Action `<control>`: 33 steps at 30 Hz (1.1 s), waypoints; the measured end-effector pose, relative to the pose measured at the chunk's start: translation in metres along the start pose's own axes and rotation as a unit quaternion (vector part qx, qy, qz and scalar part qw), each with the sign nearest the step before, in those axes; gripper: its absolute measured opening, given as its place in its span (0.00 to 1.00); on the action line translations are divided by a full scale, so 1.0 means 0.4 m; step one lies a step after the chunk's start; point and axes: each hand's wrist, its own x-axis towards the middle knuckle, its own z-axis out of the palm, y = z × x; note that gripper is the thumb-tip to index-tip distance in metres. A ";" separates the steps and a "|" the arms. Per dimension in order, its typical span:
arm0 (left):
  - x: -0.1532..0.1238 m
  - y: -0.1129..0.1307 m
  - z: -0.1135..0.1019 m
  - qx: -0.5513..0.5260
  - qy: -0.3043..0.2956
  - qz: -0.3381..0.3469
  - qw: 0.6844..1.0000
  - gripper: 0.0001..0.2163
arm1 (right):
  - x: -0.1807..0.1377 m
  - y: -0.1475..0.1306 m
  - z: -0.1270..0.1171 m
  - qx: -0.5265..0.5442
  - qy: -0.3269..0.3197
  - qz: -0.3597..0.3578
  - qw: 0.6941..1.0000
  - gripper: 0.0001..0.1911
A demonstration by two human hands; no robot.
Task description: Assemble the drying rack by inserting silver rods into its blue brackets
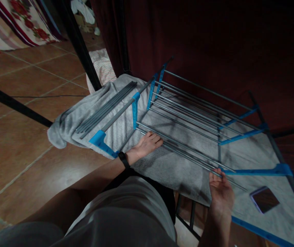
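Observation:
A rack frame of grey metal rods and blue plastic side brackets lies on a grey blanket (188, 181). My left hand (149, 144) is closed around thin metal rods (188, 156) at the frame's near side, close to a blue bracket (135, 111). Palm up, my right hand (221, 188) curls its fingers around the far end of the rods, near another blue bracket (255, 171). One rod end sticks out past the right hand. Several rods (188, 113) span the brackets farther back. The fingers hide exactly how many rods each hand grips.
A bundle of loose rods (108, 106) rests on the blanket at left. A phone (265, 199) lies right of my right hand. Black metal posts (77, 44) stand at left, and a dark red curtain (200, 41) hangs behind. Tiled floor (21, 137) shows at left.

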 end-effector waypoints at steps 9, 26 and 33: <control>-0.002 0.015 0.019 -0.002 0.003 0.017 1.000 0.12 | -0.082 0.100 0.101 -0.036 -0.050 0.079 0.995 0.07; -0.006 0.069 0.029 -0.021 0.047 0.039 0.998 0.12 | -0.185 0.226 0.203 -0.004 -0.109 0.122 0.987 0.08; -0.043 0.101 0.012 -0.045 0.130 0.050 0.989 0.21 | -0.162 0.199 0.179 0.047 -0.063 0.112 0.991 0.07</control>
